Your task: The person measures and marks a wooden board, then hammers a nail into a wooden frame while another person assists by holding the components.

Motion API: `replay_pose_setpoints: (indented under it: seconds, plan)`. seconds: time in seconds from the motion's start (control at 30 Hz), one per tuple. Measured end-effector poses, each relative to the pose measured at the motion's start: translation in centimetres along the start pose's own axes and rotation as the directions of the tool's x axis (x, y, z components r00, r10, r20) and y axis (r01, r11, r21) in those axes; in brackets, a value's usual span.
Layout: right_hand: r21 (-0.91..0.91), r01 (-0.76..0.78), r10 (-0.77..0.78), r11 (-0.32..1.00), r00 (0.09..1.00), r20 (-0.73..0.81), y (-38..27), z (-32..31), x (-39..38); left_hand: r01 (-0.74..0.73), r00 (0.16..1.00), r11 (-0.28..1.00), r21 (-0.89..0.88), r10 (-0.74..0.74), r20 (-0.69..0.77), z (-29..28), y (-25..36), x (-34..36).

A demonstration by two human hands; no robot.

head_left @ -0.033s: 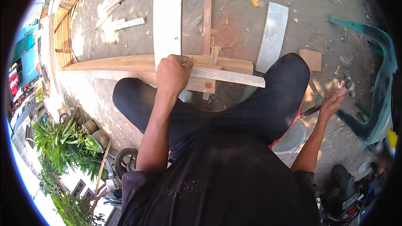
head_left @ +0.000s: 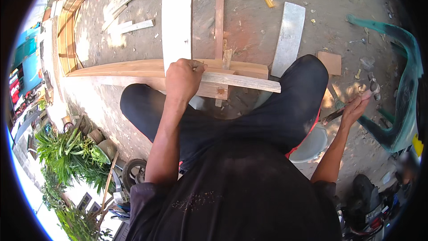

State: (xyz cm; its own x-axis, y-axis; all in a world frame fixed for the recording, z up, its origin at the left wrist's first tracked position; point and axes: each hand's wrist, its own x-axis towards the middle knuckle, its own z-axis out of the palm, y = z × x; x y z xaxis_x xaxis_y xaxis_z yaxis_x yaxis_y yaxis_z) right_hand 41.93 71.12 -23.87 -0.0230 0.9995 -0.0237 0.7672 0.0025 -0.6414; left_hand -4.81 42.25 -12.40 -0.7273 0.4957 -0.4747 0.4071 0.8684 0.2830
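Observation:
My left hand [head_left: 183, 79] is closed, thumb and index finger pinched together, where a pale wooden strip [head_left: 243, 81] meets a long white board [head_left: 177, 18]. Whatever the pinch holds is too small or hidden to name. From under this hand the strip runs right, its far end by my right knee. Beneath lies a frame of brown wooden planks [head_left: 129, 68], crossing in front of my folded legs. Out to the right, my right hand [head_left: 355, 109] is wrapped round a hammer [head_left: 333, 115], its metal head [head_left: 373, 88] pointing away from me.
A grey-white board [head_left: 289, 40] and a square brown wood piece [head_left: 330, 63] lie on the dirt ground near my right knee. Further right curves a green plastic piece [head_left: 403, 93]. A pale bucket [head_left: 310, 145] stands beside my right thigh. Wood offcuts [head_left: 138, 26] lie ahead left; potted plants [head_left: 73, 151] stand behind left.
My right hand has drifted very slightly outward to the right with the hammer. The left hand stays in place on the wood.

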Motion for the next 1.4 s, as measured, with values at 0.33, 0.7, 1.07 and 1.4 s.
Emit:
replay_pose_setpoints:
  seconds: [0.33,0.7,1.07,1.4]
  plan:
    - [0.095,0.198,-0.201,0.976,0.980,0.017,-4.4,3.8,3.5,-0.031,0.999,0.999,0.025,0.030,0.028,-0.3,0.1,-1.1]
    - [0.362,-0.394,0.005,0.845,0.682,0.731,-25.0,-1.2,-10.7,0.070,0.996,0.981,0.182,-0.078,0.040,-0.1,0.8,-0.3]
    - [0.350,-0.145,-0.298,0.926,0.290,0.909,-28.9,3.1,-12.7,0.009,1.000,0.965,0.262,-0.014,0.016,0.1,1.3,0.0]
    - [0.298,0.043,-0.299,0.954,0.246,0.922,-30.6,6.1,-11.6,0.011,0.998,0.966,0.260,-0.024,0.050,0.0,1.1,0.1]
